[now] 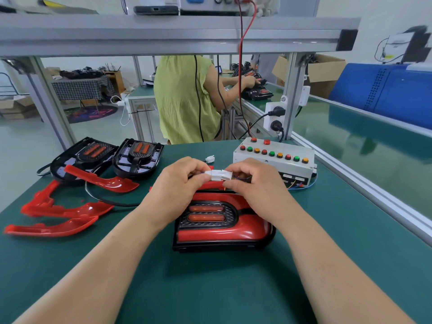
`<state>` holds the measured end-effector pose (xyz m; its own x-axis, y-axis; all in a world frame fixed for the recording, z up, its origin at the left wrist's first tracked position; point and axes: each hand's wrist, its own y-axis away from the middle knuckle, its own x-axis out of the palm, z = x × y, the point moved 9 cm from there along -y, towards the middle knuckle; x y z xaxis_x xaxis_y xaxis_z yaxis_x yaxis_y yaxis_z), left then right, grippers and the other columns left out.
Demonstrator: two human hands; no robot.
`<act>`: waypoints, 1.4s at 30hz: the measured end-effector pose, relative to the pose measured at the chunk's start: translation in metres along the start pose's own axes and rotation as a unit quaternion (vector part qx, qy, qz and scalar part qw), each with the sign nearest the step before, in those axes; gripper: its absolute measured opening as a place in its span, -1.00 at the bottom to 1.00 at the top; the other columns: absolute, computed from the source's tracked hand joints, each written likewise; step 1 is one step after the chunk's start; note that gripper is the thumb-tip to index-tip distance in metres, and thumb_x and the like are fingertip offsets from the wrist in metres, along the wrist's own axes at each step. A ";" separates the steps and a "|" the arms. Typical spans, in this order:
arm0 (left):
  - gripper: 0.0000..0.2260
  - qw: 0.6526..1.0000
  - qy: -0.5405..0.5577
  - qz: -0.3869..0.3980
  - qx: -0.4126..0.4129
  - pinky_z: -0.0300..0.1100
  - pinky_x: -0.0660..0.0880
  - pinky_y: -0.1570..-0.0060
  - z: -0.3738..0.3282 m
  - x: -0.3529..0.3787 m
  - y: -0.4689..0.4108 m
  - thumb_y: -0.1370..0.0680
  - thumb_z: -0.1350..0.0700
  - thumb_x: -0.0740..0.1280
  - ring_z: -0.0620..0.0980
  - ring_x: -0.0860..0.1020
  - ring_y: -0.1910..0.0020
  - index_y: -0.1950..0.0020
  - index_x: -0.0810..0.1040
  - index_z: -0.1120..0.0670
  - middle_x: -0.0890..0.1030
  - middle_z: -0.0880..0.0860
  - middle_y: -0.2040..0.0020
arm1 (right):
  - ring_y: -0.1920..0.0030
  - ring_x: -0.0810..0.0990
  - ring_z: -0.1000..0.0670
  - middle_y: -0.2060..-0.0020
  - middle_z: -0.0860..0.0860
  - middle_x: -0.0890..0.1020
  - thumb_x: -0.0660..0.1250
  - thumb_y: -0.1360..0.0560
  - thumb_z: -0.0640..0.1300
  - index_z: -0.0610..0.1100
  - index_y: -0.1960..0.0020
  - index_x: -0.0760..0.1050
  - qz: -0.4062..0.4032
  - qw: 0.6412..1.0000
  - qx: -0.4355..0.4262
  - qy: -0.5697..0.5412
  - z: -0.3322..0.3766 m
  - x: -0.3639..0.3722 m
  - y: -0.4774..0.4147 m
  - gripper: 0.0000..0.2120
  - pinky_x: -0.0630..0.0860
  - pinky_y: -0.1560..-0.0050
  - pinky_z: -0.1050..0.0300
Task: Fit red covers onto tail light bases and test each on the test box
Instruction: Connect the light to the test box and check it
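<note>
1. Two white plug halves (218, 175) meet just above the assembled tail light (224, 228), which lies flat on the green desk (210, 288) with its red cover already fitted.
2. Over the tail light, the left hand (180, 181) pinches one half and the right hand (253, 181) the other; both grips are clenched on the plastic shells.
3. The plugs look light, stiff and small, with thin, fragile wires; it seems best to hold the shells, never the wires.
4. Behind and right of the tail light sits the test box (273, 160); to its left lie loose red covers (65, 208) and two bare bases (138, 157).
</note>
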<state>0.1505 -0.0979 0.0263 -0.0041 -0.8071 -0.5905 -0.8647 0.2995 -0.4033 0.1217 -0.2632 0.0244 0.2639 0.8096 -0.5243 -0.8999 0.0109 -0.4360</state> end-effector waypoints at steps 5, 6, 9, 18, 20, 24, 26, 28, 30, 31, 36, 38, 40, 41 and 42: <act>-0.94 1.000 0.003 -0.006 0.018 -0.38 0.37 0.12 -0.006 0.001 0.002 -0.57 0.12 0.38 -0.17 0.48 0.18 0.01 0.63 -0.03 0.53 -0.04 0.16 | 0.15 0.50 0.32 0.18 0.17 0.57 0.54 -0.41 -0.14 -0.05 -0.07 0.67 0.011 1.000 -0.004 0.002 0.003 0.002 0.001 -0.76 0.34 0.08 0.50; -0.94 1.000 0.005 -0.003 0.023 -0.37 0.37 0.12 -0.007 0.001 0.002 -0.57 0.13 0.39 -0.17 0.47 0.19 0.01 0.63 -0.02 0.53 -0.03 0.17 | 0.15 0.50 0.32 0.18 0.17 0.58 0.54 -0.41 -0.14 -0.05 -0.08 0.67 0.011 1.000 -0.004 0.004 0.003 0.002 0.001 -0.75 0.35 0.08 0.50; -0.94 0.999 0.017 0.006 0.027 -0.33 0.40 0.09 -0.008 0.004 0.002 -0.56 0.14 0.40 -0.13 0.49 0.18 0.01 0.65 0.01 0.54 0.00 0.17 | 0.14 0.53 0.27 0.18 0.17 0.60 0.55 -0.39 -0.15 0.01 -0.17 0.63 0.015 1.000 0.007 -0.016 0.001 0.003 0.002 -0.64 0.37 0.06 0.50; -0.90 0.999 0.038 -0.018 0.005 -0.16 0.43 -0.01 0.003 0.000 0.001 -0.55 0.13 0.42 -0.10 0.51 0.12 0.06 0.64 -0.09 0.52 -0.09 0.15 | 0.27 0.57 0.24 0.28 0.12 0.68 0.54 -0.40 -0.09 0.05 0.18 0.66 0.004 0.999 0.040 -0.030 -0.011 -0.012 0.001 -0.92 0.41 0.22 0.45; -0.89 0.999 0.049 -0.019 0.003 -0.21 0.43 0.00 0.005 0.000 0.000 -0.54 0.14 0.42 -0.14 0.50 0.14 0.06 0.64 -0.09 0.53 -0.11 0.15 | 0.30 0.56 0.24 0.30 0.12 0.68 0.52 -0.42 -0.10 0.07 0.25 0.66 0.002 0.998 0.044 -0.033 -0.013 -0.011 0.001 -0.89 0.40 0.26 0.44; -0.88 0.997 0.074 -0.011 -0.002 -0.37 0.36 0.12 0.005 0.002 -0.001 -0.54 0.17 0.43 -0.23 0.44 0.26 0.08 0.66 -0.07 0.52 -0.17 0.21 | 0.33 0.53 0.22 0.31 0.12 0.67 0.49 -0.45 -0.11 0.06 0.28 0.65 0.001 0.998 0.038 -0.043 -0.010 -0.009 0.000 -0.86 0.39 0.28 0.43; -0.89 0.997 0.083 -0.006 -0.004 -0.37 0.37 0.13 0.004 0.003 -0.002 -0.53 0.18 0.43 -0.22 0.43 0.27 0.09 0.67 -0.04 0.53 -0.14 0.22 | 0.36 0.50 0.24 0.37 0.19 0.63 0.48 -0.46 -0.12 0.06 0.29 0.62 0.001 0.999 0.029 -0.036 -0.008 -0.008 0.000 -0.83 0.36 0.30 0.44; -0.89 0.996 0.091 -0.003 -0.003 -0.32 0.38 0.12 0.003 0.004 -0.002 -0.53 0.18 0.43 -0.20 0.43 0.26 0.10 0.67 -0.04 0.53 -0.09 0.21 | 0.37 0.49 0.25 0.41 0.25 0.59 0.46 -0.47 -0.14 0.06 0.29 0.61 0.000 0.999 0.022 -0.031 -0.006 -0.008 0.000 -0.81 0.34 0.29 0.44; -0.89 0.995 0.097 0.001 -0.003 -0.30 0.39 0.11 0.002 0.005 -0.002 -0.52 0.19 0.44 -0.18 0.44 0.26 0.11 0.67 -0.03 0.55 -0.02 0.19 | 0.36 0.49 0.25 0.42 0.27 0.58 0.45 -0.48 -0.14 0.05 0.28 0.61 -0.002 0.999 0.019 -0.029 -0.005 -0.008 0.000 -0.82 0.34 0.29 0.44; -0.89 0.995 0.099 0.002 -0.004 -0.30 0.39 0.11 0.002 0.006 -0.002 -0.52 0.19 0.44 -0.18 0.44 0.26 0.12 0.67 -0.02 0.56 0.01 0.18 | 0.36 0.49 0.25 0.41 0.27 0.58 0.45 -0.48 -0.14 0.04 0.28 0.61 -0.002 0.999 0.020 -0.029 -0.005 -0.008 0.000 -0.82 0.34 0.29 0.44; -0.88 0.993 0.116 0.004 -0.019 -0.35 0.42 0.13 0.003 0.005 -0.001 -0.52 0.21 0.44 -0.21 0.47 0.27 0.12 0.67 -0.01 0.60 -0.03 0.19 | 0.37 0.48 0.25 0.41 0.25 0.58 0.45 -0.49 -0.12 0.02 0.25 0.62 0.001 1.000 0.022 -0.023 -0.004 -0.006 0.001 -0.85 0.35 0.30 0.44; -0.91 0.992 0.127 0.006 -0.026 -0.28 0.44 0.09 0.003 0.004 -0.001 -0.52 0.21 0.43 -0.17 0.49 0.24 0.09 0.68 0.03 0.63 -0.01 0.17 | 0.35 0.49 0.24 0.38 0.17 0.61 0.45 -0.48 -0.11 0.01 0.25 0.63 -0.001 0.999 0.024 -0.022 -0.003 -0.006 0.001 -0.87 0.36 0.28 0.43; -0.92 0.991 0.132 0.008 -0.031 -0.22 0.46 0.07 0.003 0.004 -0.001 -0.53 0.23 0.43 -0.12 0.51 0.22 0.08 0.68 0.05 0.64 0.02 0.16 | 0.33 0.49 0.24 0.38 0.14 0.61 0.45 -0.48 -0.11 0.01 0.25 0.63 -0.003 1.000 0.021 -0.016 -0.002 -0.005 0.002 -0.86 0.36 0.27 0.43; -0.92 0.991 0.132 0.009 -0.031 -0.22 0.46 0.07 0.003 0.004 -0.001 -0.53 0.23 0.43 -0.12 0.51 0.21 0.08 0.68 0.05 0.64 0.03 0.16 | 0.33 0.50 0.24 0.38 0.14 0.61 0.45 -0.48 -0.11 0.01 0.25 0.63 -0.003 1.000 0.020 -0.014 -0.002 -0.005 0.002 -0.86 0.36 0.26 0.43; -0.91 0.991 0.132 0.009 -0.030 -0.23 0.46 0.08 0.003 0.005 -0.001 -0.53 0.23 0.43 -0.12 0.50 0.22 0.08 0.68 0.05 0.64 0.03 0.17 | 0.32 0.50 0.24 0.37 0.16 0.61 0.45 -0.48 -0.11 0.01 0.26 0.63 -0.003 1.000 0.020 -0.013 -0.002 -0.005 0.002 -0.86 0.36 0.26 0.44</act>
<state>0.1524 -0.1005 0.0216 -0.1435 -0.9092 -0.3907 -0.8914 0.2902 -0.3480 0.1196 -0.2688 0.0244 0.2612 0.8240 -0.5029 -0.9113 0.0388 -0.4098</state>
